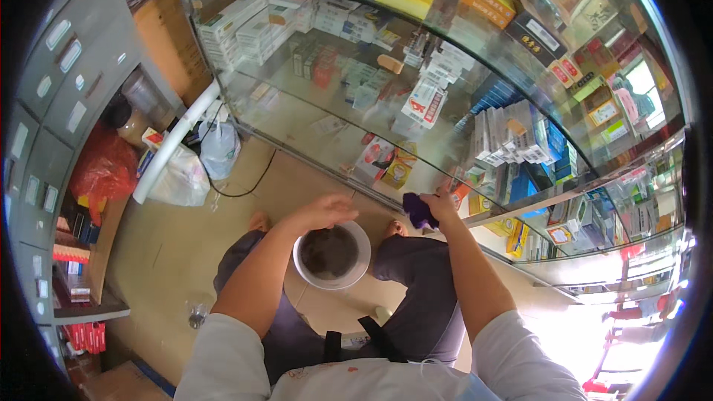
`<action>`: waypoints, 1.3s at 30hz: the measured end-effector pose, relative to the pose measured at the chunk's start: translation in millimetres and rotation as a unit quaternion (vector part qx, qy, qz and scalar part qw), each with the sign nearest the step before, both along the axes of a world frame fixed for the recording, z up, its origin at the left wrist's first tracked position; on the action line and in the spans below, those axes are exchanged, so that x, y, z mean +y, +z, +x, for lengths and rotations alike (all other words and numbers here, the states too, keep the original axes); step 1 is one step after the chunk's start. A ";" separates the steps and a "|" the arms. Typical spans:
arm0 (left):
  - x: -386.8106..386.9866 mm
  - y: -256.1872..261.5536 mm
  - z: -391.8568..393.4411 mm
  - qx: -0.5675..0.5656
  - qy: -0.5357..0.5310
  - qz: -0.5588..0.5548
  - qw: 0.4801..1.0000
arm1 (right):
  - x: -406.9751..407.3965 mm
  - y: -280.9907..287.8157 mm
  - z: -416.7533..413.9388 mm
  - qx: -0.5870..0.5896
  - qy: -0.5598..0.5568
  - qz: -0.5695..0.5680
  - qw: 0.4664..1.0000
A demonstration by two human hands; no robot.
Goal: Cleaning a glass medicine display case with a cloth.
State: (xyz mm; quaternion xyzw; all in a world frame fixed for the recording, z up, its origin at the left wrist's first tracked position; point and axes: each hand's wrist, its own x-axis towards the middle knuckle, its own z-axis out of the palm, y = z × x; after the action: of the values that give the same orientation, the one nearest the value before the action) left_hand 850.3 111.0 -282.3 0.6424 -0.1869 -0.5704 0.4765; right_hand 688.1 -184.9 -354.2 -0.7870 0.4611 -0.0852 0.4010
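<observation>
My right hand (443, 207) grips a dark purple cloth (420, 211), bunched up, near the foot of the glass display case (312, 164). Over the far rim of a white bucket (365, 250) my left hand (328, 210) hovers, fingers spread slightly and nothing seen in them. The bucket stands on the tiled floor between my legs and holds dark, murky water (328, 253). My bare feet show on either side of it.
Shelves of medicine boxes (426, 103) fill the glass case ahead and to the right. Plastic bags (181, 175), a white pipe (175, 142) and a black cable (242, 195) lie left. Grey drawers (42, 117) line the left side. A clear cup (196, 314) sits on the floor.
</observation>
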 end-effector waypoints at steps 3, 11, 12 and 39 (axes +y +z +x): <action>13.1 -12.8 7.5 -0.015 0.012 -0.001 1.000 | 15.6 -4.0 22.5 -0.089 -0.016 0.038 0.995; 24.1 -3.9 17.5 -0.080 -0.014 -0.017 0.997 | 3.5 9.6 24.6 0.145 0.015 -0.092 0.985; 23.7 -0.3 18.6 -0.090 -0.027 -0.015 0.995 | 2.7 9.6 23.4 0.151 0.011 -0.113 0.982; 27.7 1.8 21.9 -0.197 -0.044 -0.049 0.978 | 71.2 -0.8 126.7 0.032 0.209 -0.179 0.961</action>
State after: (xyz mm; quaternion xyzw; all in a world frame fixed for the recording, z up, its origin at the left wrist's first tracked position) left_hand 872.2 138.7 -280.5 0.7090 -0.3331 -0.4436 0.4354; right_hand 814.8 -113.7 -355.0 -0.9272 0.2762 -0.0550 0.2471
